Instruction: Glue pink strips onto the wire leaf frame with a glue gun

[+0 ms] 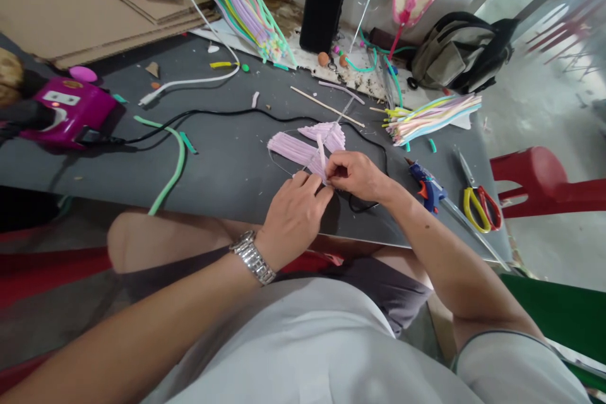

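A lilac leaf-shaped piece (293,146) of pipe cleaners lies near the table's front edge, with thin wire looping around it and a stem running up to the right. My left hand (296,208), a metal watch at its wrist, grips the piece's lower end, fingers bent. Close against it, my right hand (357,175) is closed in a pinch on a short pale pink pipe cleaner (322,153) that sticks up over the leaf. The fingertips of both hands nearly meet, and they hide the lower tip of the piece.
At right lie a blue glue gun (428,186), scissors (478,199) and a pipe-cleaner bundle (433,118). A black cord (246,112) crosses the table from a purple power strip (71,110). Behind stand a phone (324,0) and a backpack (459,50); a larger bundle (237,0) lies back left.
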A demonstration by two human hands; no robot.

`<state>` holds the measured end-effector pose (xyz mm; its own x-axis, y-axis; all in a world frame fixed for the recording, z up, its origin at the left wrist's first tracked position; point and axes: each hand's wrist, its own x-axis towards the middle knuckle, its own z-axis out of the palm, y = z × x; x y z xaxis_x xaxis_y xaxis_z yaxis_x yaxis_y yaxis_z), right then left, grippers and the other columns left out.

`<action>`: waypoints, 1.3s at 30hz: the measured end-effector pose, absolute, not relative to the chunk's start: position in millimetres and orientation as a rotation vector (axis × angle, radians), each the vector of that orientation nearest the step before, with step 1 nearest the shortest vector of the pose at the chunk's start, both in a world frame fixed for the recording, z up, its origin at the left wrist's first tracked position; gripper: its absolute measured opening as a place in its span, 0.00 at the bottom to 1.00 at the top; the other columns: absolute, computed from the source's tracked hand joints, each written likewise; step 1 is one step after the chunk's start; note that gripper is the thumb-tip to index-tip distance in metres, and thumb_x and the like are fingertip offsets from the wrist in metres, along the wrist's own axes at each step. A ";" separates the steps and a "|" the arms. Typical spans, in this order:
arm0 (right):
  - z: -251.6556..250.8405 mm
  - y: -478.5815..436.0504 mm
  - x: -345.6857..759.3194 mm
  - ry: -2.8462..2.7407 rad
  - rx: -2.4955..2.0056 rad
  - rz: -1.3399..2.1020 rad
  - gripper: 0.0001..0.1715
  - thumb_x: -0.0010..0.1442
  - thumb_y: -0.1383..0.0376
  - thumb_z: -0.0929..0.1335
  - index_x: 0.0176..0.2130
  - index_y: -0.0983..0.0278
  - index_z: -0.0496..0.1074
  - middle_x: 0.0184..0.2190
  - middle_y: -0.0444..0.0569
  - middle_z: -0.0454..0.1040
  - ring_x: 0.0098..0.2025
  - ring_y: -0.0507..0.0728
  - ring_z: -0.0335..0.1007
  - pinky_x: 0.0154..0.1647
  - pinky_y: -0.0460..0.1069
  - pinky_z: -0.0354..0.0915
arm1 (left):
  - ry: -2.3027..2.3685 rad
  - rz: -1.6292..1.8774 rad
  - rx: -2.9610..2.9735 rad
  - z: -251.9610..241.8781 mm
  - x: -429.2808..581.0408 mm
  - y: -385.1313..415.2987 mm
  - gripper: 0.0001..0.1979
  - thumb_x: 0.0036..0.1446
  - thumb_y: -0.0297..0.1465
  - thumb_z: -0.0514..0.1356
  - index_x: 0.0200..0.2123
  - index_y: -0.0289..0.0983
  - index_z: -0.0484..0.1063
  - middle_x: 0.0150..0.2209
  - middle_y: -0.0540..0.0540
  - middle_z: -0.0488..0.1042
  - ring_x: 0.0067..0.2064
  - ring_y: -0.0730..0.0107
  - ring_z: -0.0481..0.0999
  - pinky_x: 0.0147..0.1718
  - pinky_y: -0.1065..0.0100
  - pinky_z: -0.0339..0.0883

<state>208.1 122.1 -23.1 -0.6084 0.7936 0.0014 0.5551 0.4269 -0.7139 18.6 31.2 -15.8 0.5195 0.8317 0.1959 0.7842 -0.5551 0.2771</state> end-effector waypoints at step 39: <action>-28.4 84.1 218.3 -2.603 -1.040 -0.043 0.15 0.73 0.65 0.63 0.39 0.64 0.78 0.45 0.57 0.81 0.45 0.60 0.72 0.45 0.54 0.62 | 0.971 1.237 0.473 -7.5 -34.7 8.5 0.21 0.46 0.41 0.77 0.27 0.36 0.70 0.26 0.53 0.70 0.30 0.76 0.70 0.31 0.72 0.66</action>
